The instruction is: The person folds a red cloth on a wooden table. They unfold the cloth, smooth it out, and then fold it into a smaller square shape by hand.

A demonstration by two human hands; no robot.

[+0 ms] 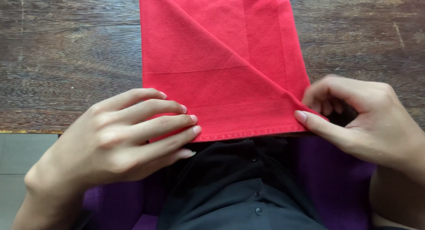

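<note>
A red cloth (221,61) lies on a dark wooden table (66,48), folded so a diagonal crease runs from the top left to its near right corner. My left hand (119,137) rests with its fingers flat on the cloth's near left edge. My right hand (358,119) pinches the near right corner of the cloth between thumb and fingers. The cloth's near hem hangs slightly over the table edge.
The table's near edge (31,131) runs across the frame at hand height. Below it are a black buttoned garment (239,190) and purple fabric (336,181) on my lap. Grey floor tiles (17,168) show at the lower left.
</note>
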